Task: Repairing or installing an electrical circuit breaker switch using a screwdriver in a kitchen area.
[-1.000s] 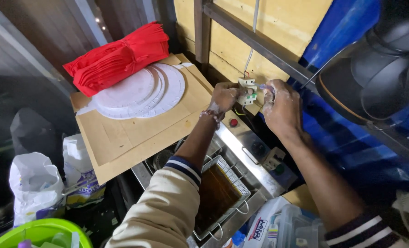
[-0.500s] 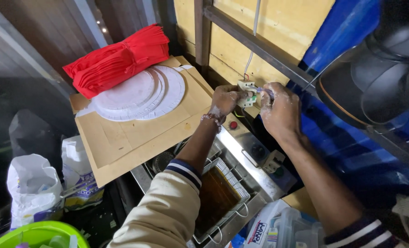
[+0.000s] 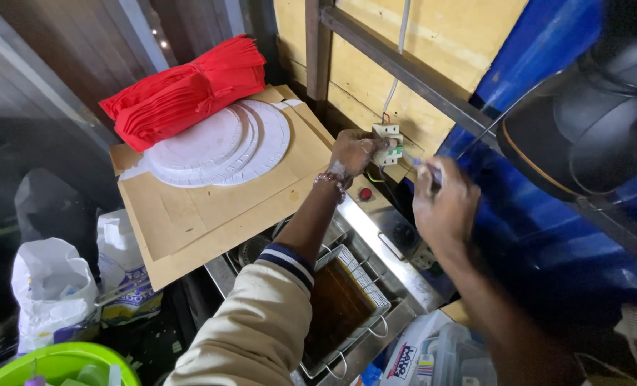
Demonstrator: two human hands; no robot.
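A small white switch box [image 3: 388, 137] with a wire running up from it is fixed to the wooden wall. My left hand [image 3: 352, 152] reaches out in a cream sleeve with a striped cuff and grips this box with its fingertips. My right hand [image 3: 443, 204] hovers just right of and below the box, apart from it. Its fingers are closed on a small thin tool [image 3: 424, 164] with a bluish tip that points toward the box.
Below the hands stands a steel fryer [image 3: 397, 261] with a red button [image 3: 365, 194] and a basket in dark oil [image 3: 340, 307]. To the left, cardboard [image 3: 190, 221] carries white round plates [image 3: 218, 146] and a red stack [image 3: 186, 93]. White sacks [image 3: 50, 286], a green basin [image 3: 54, 364], a blue tarp [image 3: 547, 236].
My right hand has drawn back from the switch box, to the right and a little down. My left hand has stayed on the box.
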